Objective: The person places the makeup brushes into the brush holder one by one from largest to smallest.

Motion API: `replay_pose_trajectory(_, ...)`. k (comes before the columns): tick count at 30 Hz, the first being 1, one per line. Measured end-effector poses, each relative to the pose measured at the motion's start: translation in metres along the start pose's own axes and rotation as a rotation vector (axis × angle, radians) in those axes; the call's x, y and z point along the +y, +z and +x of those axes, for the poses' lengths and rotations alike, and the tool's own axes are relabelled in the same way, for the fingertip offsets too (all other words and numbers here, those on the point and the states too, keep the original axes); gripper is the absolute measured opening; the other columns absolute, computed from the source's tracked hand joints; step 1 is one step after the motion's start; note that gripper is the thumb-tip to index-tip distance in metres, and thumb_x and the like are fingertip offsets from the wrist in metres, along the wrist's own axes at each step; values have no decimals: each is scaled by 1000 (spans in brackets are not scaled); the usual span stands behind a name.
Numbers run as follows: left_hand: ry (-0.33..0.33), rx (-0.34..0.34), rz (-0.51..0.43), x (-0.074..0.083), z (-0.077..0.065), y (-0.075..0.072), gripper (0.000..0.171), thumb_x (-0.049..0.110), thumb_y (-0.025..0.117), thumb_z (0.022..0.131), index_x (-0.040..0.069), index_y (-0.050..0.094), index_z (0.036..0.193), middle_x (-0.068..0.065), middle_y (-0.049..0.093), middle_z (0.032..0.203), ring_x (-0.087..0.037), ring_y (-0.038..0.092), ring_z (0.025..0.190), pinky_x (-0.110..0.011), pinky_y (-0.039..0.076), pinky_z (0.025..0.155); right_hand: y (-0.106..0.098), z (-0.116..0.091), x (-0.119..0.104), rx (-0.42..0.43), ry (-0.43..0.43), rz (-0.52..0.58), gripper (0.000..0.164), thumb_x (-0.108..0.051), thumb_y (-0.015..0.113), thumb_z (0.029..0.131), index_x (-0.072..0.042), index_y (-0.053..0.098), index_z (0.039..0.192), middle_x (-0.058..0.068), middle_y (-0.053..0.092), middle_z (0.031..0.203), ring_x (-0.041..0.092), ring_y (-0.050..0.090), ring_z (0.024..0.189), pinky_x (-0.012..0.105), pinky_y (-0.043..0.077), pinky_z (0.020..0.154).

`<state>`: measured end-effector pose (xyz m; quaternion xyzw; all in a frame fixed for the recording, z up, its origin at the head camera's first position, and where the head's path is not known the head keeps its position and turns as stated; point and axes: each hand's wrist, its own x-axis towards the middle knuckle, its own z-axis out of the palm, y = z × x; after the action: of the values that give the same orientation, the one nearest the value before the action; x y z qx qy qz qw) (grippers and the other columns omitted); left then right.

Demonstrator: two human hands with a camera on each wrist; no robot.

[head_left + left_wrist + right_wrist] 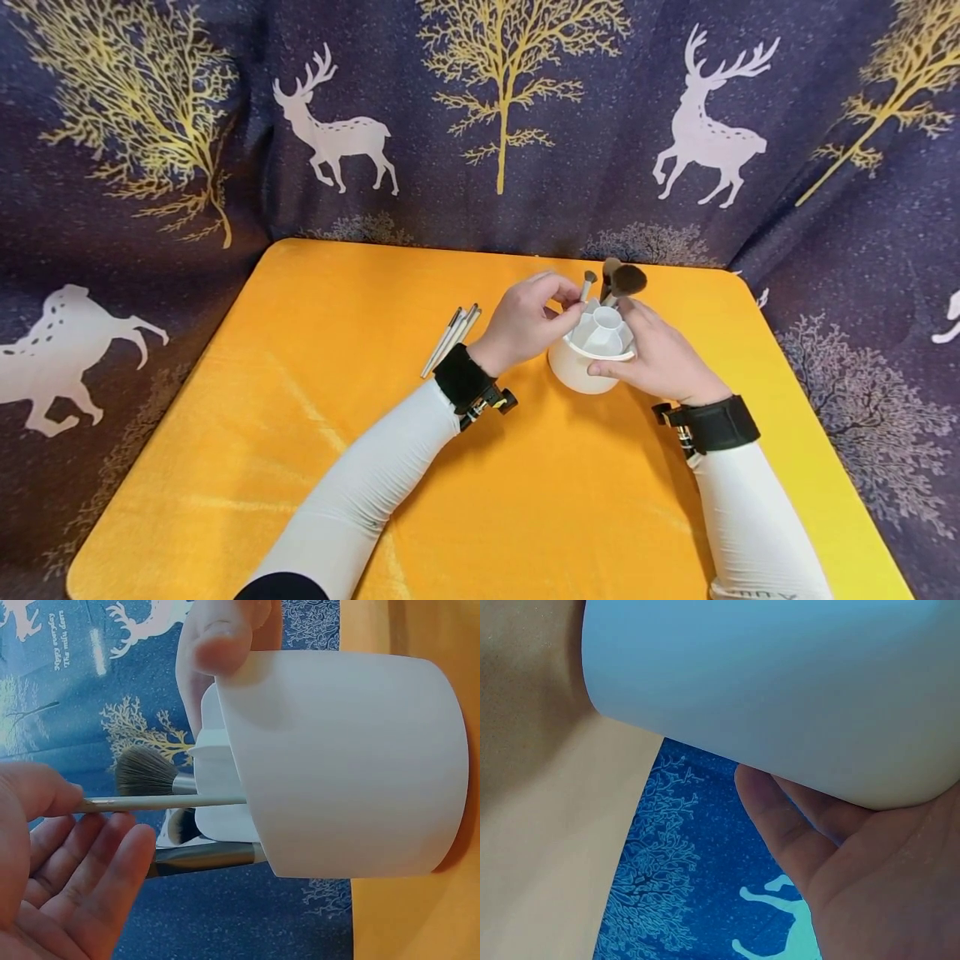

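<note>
My left hand (528, 318) pinches a slim makeup brush (587, 285) between thumb and fingertips, its small dark bristles upward. In the left wrist view the brush's thin handle (161, 802) reaches down past the rim into a white round brush holder (581, 372). My right hand (669, 352) grips the holder at its right side, the thumb on the front near the rim. Inside, the holder has petal-like dividers round a central ring (607, 317). Fuller makeup brushes (628, 281) stand at its back, bristles up. The right wrist view shows fingers (780, 817) against the holder's wall.
Several slim, pencil-like sticks (452, 340) lie side by side on the orange-covered table (300, 433), left of the holder, close to my left wrist. A dark curtain (465, 200) with deer and trees hangs behind the table's far edge and along both sides.
</note>
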<state>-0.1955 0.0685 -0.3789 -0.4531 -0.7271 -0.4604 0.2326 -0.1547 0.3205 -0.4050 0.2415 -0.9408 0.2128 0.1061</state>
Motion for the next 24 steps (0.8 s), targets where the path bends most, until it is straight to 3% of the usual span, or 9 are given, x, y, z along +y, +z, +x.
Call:
replay_pose_trajectory(8, -28, -33, -11, 1, -1, -1, 16, 21, 68, 92, 8, 65, 101, 1, 62, 92, -8, 58, 84, -23, 53, 67, -1, 1, -1, -12, 10, 1, 120, -68, 78, 68, -27, 10, 159, 8, 41, 147, 24, 47, 121, 50, 46, 90)
replay_pose_trajectory(16, -41, 25, -28, 3, 2, -9, 16, 25, 68, 93, 10, 66, 100, 4, 64, 92, -1, 57, 87, -19, 51, 69, 0, 1, 0, -5, 4, -7, 120, -69, 77, 68, -28, 10, 158, 8, 39, 149, 25, 44, 126, 51, 43, 95)
replay_pose_trajectory(24, -124, 49, -36, -5, -1, -20, 16, 28, 60, 97, 15, 67, 102, 8, 65, 96, 2, 58, 87, -17, 50, 69, 0, 0, 0, -9, 14, 1, 123, -68, 78, 67, -29, 7, 158, 7, 33, 154, 26, 40, 132, 52, 40, 100)
